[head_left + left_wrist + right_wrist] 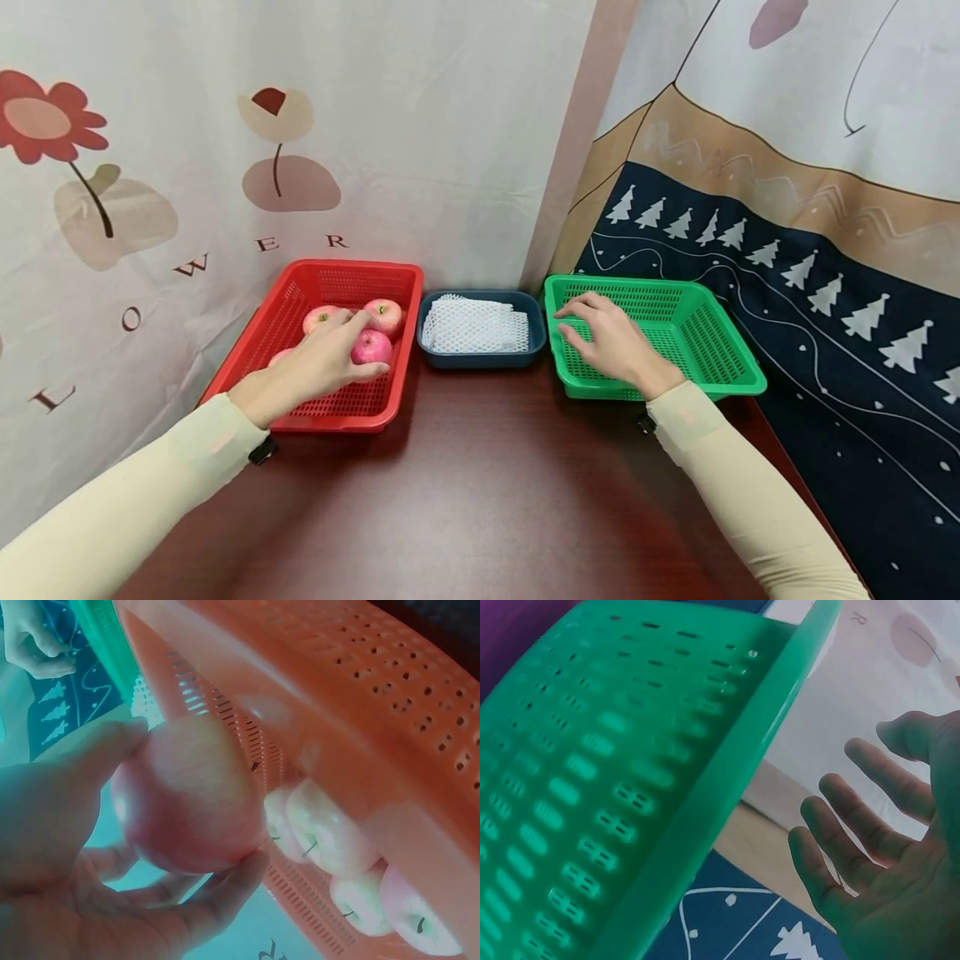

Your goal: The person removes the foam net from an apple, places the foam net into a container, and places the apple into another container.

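My left hand point(318, 362) is over the red basket point(396, 392), with a pink-red apple point(371, 346) between its thumb and fingers. In the left wrist view the thumb and fingertips touch opposite sides of this apple point(191, 795), gripping it. Several other apples point(330, 825) lie in the basket, partly hidden by the hand in the head view. My right hand point(615, 337) hovers above the green basket point(720, 350), fingers parted and holding nothing. The right wrist view shows the fingers spread beside the green rim point(780, 727).
Between the two baskets stands a dark blue tray point(480, 361) with white foam netting point(476, 325) in it. All three containers stand on a dark brown table point(480, 483). Printed curtains point(450, 125) hang close behind and to the right.
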`<state>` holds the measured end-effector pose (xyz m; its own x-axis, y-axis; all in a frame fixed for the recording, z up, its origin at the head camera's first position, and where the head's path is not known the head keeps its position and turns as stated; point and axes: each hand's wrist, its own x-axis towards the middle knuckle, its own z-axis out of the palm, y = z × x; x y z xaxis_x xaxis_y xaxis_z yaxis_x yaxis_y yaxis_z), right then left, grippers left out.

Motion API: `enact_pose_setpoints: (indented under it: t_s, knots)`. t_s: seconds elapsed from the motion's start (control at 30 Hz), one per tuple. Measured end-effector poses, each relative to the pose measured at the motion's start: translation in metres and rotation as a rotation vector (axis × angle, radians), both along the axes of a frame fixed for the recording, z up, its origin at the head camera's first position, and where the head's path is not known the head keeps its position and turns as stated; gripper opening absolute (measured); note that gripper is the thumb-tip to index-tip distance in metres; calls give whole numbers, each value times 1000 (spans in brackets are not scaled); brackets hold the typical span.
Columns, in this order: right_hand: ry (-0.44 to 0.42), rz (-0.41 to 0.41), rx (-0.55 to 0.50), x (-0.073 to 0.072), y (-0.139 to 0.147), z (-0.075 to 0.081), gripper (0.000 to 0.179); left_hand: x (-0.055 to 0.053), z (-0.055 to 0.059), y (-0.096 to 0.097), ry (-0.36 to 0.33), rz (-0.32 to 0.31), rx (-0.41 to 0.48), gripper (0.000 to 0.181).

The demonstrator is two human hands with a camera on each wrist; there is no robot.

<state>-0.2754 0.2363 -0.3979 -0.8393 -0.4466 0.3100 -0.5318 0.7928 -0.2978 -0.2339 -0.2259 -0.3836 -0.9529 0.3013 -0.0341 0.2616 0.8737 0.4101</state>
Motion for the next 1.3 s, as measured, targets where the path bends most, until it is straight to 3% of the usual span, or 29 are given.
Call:
enact_pose_setpoints:
  t_s: [0.1, 0.27, 0.47, 0.67, 0.77, 0.9, 1.1, 1.3]
  knots:
    - [-1, -2, 0, 0, 5, 0, 28, -3, -1, -2, -12, -32, -19, 98]
    - [-12, -20, 0, 0, 13, -1, 28, -6, -5, -1, 2, -97, -29, 74]
    - [-35, -48, 13, 0, 25, -1, 30, -8, -6, 1, 4, -198, -90, 64]
    - [-35, -67, 18, 1, 36, 0, 30, -10, -6, 1, -105, -290, -140, 56]
    - [-42, -78, 20, 1, 41, -1, 30, -9, -7, -1, -182, -300, -137, 58]
    - [-38, -96, 29, 1, 48, -1, 31, -6, -11, -2, -217, -310, -148, 61]
    - [-31, -110, 35, 0, 60, -2, 32, -4, -15, -4, -199, -324, -164, 66]
    - [-47, -138, 36, 0, 70, -5, 33, -4, -19, -5, -170, -337, -135, 60]
